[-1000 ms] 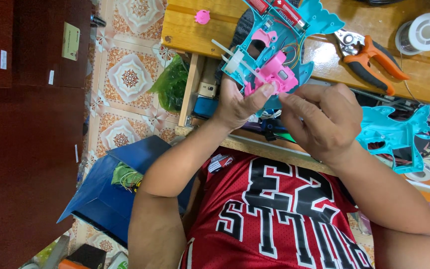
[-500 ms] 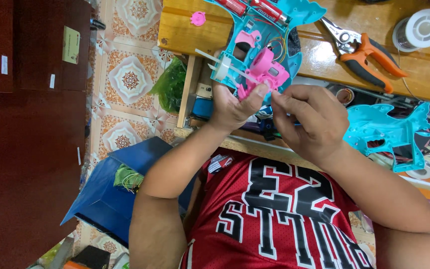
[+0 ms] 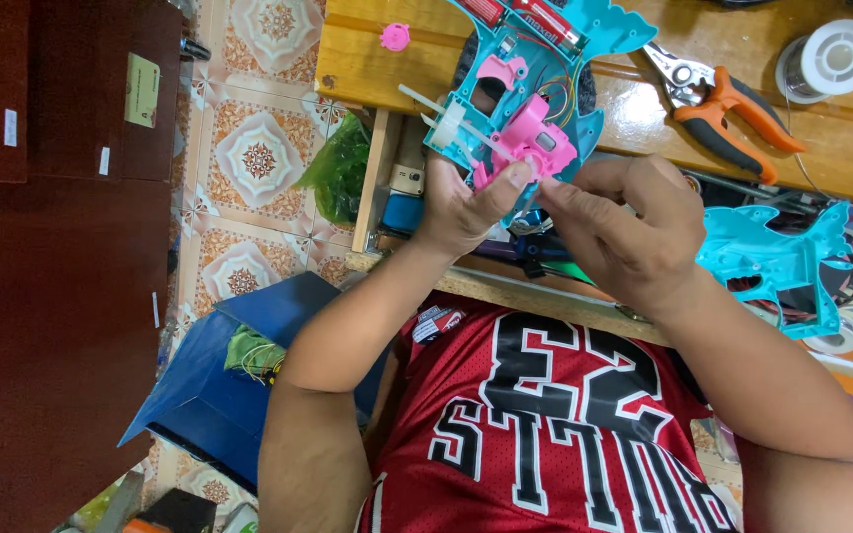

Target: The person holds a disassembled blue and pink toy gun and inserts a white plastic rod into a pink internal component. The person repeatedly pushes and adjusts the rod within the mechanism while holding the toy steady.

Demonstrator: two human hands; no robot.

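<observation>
Both hands meet above the counter (image 3: 367,69): the left hand (image 3: 461,202) grips the teal toy chassis (image 3: 535,74) steady while the right hand (image 3: 624,232) pinches at its pink part (image 3: 530,143).

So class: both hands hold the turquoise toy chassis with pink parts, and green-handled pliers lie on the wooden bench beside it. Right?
Not quite. The head view shows the pliers have orange handles, not green. The rest stands: both the left hand and right hand hold the chassis over the bench.
</observation>
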